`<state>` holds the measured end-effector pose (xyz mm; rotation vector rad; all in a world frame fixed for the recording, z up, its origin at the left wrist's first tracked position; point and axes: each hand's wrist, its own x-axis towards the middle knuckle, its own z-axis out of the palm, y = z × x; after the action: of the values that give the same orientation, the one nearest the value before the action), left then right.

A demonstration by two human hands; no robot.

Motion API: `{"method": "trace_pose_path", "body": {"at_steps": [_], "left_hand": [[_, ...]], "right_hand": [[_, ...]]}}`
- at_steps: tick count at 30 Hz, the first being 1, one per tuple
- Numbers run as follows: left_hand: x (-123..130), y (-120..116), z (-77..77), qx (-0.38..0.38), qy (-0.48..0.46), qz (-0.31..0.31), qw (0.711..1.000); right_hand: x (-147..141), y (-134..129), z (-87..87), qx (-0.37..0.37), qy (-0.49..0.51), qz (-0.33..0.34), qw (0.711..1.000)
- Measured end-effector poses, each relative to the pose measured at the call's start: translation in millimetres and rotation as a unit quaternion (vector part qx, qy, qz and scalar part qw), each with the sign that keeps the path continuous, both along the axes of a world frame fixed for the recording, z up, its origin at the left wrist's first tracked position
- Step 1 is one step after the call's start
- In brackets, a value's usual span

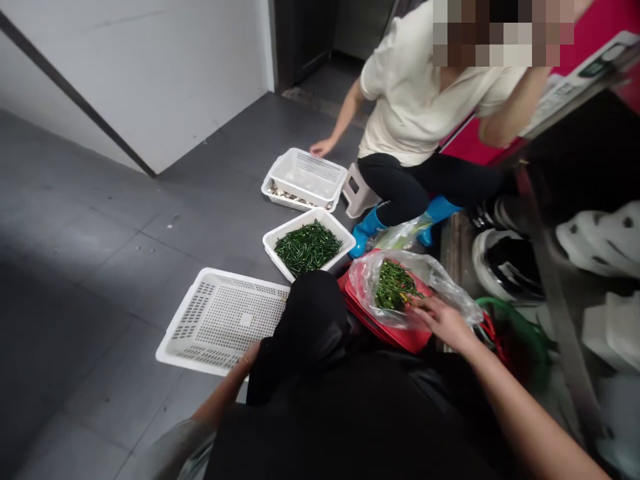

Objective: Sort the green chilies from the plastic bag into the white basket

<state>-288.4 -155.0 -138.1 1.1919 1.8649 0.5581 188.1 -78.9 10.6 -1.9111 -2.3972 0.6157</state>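
Observation:
My right hand (443,321) is at the near right edge of a clear plastic bag (450,283) that lies over a red container (363,308). Its fingers are bent together at the edge of some thin green stems (395,285) in the bag; what they hold, if anything, is too small to name. Beside my dark-clothed knee, my left hand (251,355) is at the near right edge of a white perforated basket (227,320) with nothing visible inside. The knee hides most of its fingers. Past the knee, another white basket (273,248) holds cut dark green pieces (309,247).
A person in a pale shirt (407,87) and blue boots (367,230) sits across from me, one hand at stacked white baskets (305,175). A beige stool (359,193) stands beside them. Right are a green basket (530,340) and a metal rack (555,287).

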Motion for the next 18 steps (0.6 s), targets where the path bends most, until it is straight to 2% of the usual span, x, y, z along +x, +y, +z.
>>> {"method": "trace_pose_path", "body": {"at_steps": [2, 3, 5, 7, 8, 10, 12, 13, 15, 16, 18], "left_hand": [[-5, 25, 8.8, -0.012, 0.017, -0.016, 1.000], [-8, 40, 18.4, -0.011, 0.030, -0.019, 0.999], [-10, 75, 50.0, 0.044, 0.070, -0.015, 0.996], [5, 109, 94.1, 0.149, 0.061, -0.027, 0.987], [21, 124, 117.5, 0.203, 0.041, -0.039, 0.977], [68, 146, 159.2, 0.282, -0.019, -0.076, 0.956], [131, 158, 186.2, 0.304, -0.072, -0.148, 0.938], [164, 161, 192.6, 0.303, -0.091, -0.194, 0.929], [227, 162, 191.7, 0.289, -0.099, -0.309, 0.900], [254, 160, 185.6, 0.274, -0.082, -0.379, 0.880], [296, 154, 166.0, 0.218, 0.000, -0.526, 0.822]], "right_hand": [[3, 1, -21.2, -0.002, -0.030, -0.031, 0.999], [2, -1, -30.4, -0.014, -0.050, -0.031, 0.998], [-1, -7, -43.6, -0.050, -0.081, -0.013, 0.995], [-3, -14, -48.3, -0.085, -0.091, 0.007, 0.992], [-2, -16, -47.6, -0.102, -0.093, 0.008, 0.990], [3, -20, -41.8, -0.141, -0.099, -0.003, 0.985], [11, -21, -33.8, -0.171, -0.113, -0.022, 0.978], [15, -22, -30.1, -0.173, -0.115, -0.026, 0.978], [20, -27, -24.1, -0.162, -0.108, -0.022, 0.981], [22, -30, -21.8, -0.155, -0.099, -0.011, 0.983], [24, -37, -17.9, -0.152, -0.074, 0.015, 0.985]]}}
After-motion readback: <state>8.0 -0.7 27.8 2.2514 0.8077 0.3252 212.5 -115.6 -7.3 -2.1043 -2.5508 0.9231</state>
